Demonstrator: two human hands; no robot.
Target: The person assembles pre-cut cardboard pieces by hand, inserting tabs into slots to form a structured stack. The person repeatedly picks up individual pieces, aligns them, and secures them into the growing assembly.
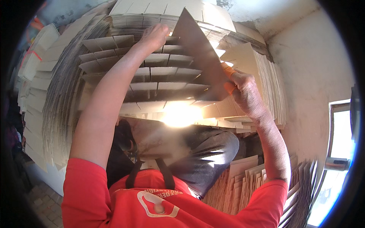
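Observation:
My right hand [245, 91], with orange covers on its fingers, is closed on the lower right edge of a brown cardboard sheet [201, 57]. The sheet stands tilted, its pointed corner up and away from me. Left of it, several slotted cardboard strips [167, 74] stand on edge in rows, one behind another. Above the far rows is my left hand [155, 37], its fingers curled closed; a bit of orange shows at the fingertips. What it grips, if anything, is hidden. My left forearm crosses over the left part of the strips.
Tall stacks of cardboard rise at the left [64, 76], the far side [171, 19] and the right [270, 83]. More cardboard pieces [243, 182] stand low beside my right leg. A bright glare [182, 114] lies in front of my lap. A wall [311, 64] bounds the right side.

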